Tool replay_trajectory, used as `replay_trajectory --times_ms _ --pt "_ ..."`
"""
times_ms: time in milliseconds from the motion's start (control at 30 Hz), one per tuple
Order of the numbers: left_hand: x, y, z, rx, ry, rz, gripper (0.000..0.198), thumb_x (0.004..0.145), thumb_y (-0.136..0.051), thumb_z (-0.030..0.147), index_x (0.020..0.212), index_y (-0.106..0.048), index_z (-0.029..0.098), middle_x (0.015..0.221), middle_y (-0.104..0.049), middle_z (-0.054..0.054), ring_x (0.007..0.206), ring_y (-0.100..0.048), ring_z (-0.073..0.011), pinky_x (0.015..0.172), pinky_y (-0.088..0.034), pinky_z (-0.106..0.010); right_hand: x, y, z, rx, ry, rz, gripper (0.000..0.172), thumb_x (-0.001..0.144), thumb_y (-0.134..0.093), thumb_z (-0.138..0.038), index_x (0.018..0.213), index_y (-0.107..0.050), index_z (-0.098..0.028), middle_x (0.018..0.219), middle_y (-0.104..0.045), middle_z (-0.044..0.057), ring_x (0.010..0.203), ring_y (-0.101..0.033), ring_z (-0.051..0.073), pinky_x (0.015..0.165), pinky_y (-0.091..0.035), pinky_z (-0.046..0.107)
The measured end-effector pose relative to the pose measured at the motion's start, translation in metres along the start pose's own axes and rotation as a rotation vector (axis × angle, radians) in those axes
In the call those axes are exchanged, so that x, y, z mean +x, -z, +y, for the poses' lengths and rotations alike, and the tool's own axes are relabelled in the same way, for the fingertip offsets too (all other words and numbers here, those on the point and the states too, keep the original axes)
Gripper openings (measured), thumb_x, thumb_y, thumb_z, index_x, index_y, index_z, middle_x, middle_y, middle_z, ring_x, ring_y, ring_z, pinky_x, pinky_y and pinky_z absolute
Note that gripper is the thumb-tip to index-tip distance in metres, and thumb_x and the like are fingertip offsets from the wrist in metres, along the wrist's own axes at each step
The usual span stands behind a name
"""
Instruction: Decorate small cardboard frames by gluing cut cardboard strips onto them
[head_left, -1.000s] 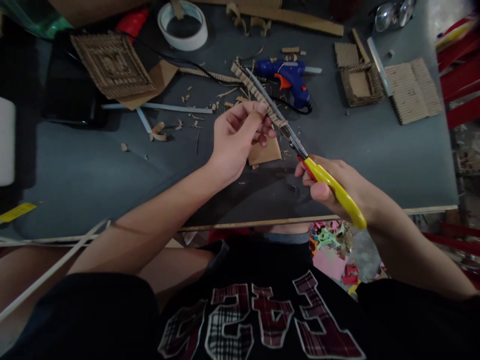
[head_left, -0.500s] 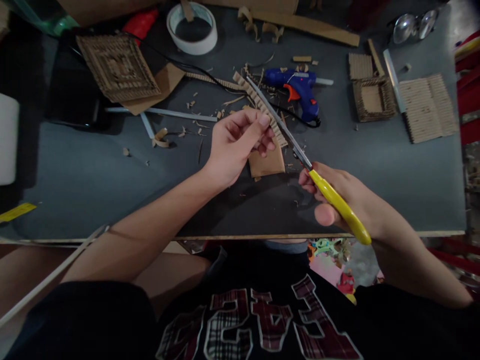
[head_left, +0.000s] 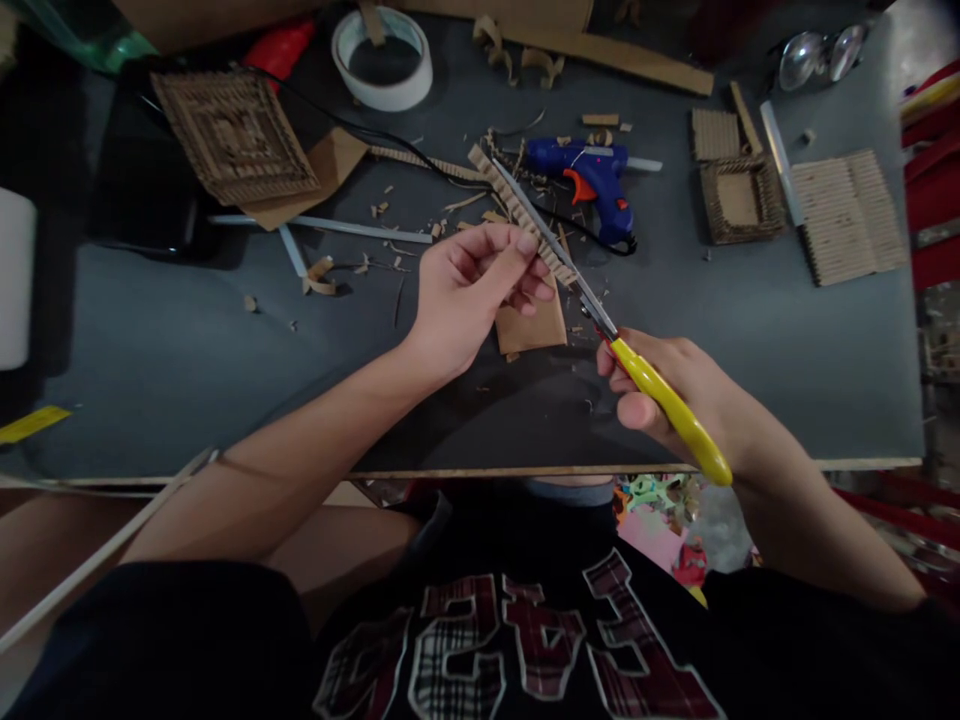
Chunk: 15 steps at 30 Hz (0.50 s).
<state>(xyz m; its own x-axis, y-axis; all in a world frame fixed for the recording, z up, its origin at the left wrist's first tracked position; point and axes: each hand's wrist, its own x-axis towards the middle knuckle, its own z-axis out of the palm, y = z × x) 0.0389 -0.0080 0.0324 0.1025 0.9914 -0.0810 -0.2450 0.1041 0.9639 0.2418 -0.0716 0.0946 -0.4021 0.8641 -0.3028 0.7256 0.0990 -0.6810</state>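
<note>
Compared with half a second ago, the right hand has drawn its fingers in around the yellow handles of the scissors, and the blades, which were spread a little, now lie nearly together along the cardboard strip; I judge a snip along the strip's edge is just finishing. The left hand has hardly moved: thumb and forefinger pinch the near end of the strip, the other fingers curled loosely beneath, holding it in the air above the grey table. A small flat piece of cardboard lies on the table right under the hands.

Just beyond the strip's far end lie a blue glue gun and its black cord, with loose scraps around them. Farther off are a roll of tape, a woven cardboard square and a small cardboard box. The cord and glue gun sit close to the scissor tips
</note>
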Motion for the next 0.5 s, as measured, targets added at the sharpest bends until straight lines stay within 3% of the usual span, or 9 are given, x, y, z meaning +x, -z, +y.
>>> replay_trajectory --times_ms 133,300,500 --pt "-0.0013 -0.0025 0.0006 -0.02 -0.025 0.007 0.027 0.087 -0.073 0.042 0.078 -0.062 0.019 0.069 -0.067 0.002 0.059 -0.069 -0.007 0.05 -0.053 -0.013 -0.0027 -0.0026 0.0034 0.05 0.009 -0.02 0.084 0.073 -0.025 -0.098 0.084 -0.052 -0.019 0.059 -0.041 -0.005 0.053 -0.035 0.01 0.056 -0.03 0.029" --pt "0.0016 -0.0027 -0.0014 0.021 -0.089 0.051 0.033 0.089 -0.069 0.05 0.079 -0.061 0.02 0.067 -0.063 0.003 0.06 -0.07 -0.0084 0.047 -0.051 -0.013 -0.0048 0.0018 0.0008 0.132 0.037 -0.065 0.089 0.068 -0.032 -0.099 0.095 -0.057 -0.018 0.082 -0.058 0.004 0.069 -0.054 0.016 0.063 -0.04 0.031" --pt "0.0043 0.0009 -0.002 0.048 -0.085 0.025 0.032 0.088 -0.07 0.049 0.08 -0.062 0.019 0.067 -0.063 0.002 0.068 -0.074 -0.0118 0.05 -0.053 -0.013 -0.0051 0.003 -0.0021 0.095 0.024 -0.067 0.089 0.07 -0.032 -0.097 0.097 -0.058 -0.017 0.086 -0.061 0.007 0.074 -0.057 0.019 0.067 -0.042 0.033"
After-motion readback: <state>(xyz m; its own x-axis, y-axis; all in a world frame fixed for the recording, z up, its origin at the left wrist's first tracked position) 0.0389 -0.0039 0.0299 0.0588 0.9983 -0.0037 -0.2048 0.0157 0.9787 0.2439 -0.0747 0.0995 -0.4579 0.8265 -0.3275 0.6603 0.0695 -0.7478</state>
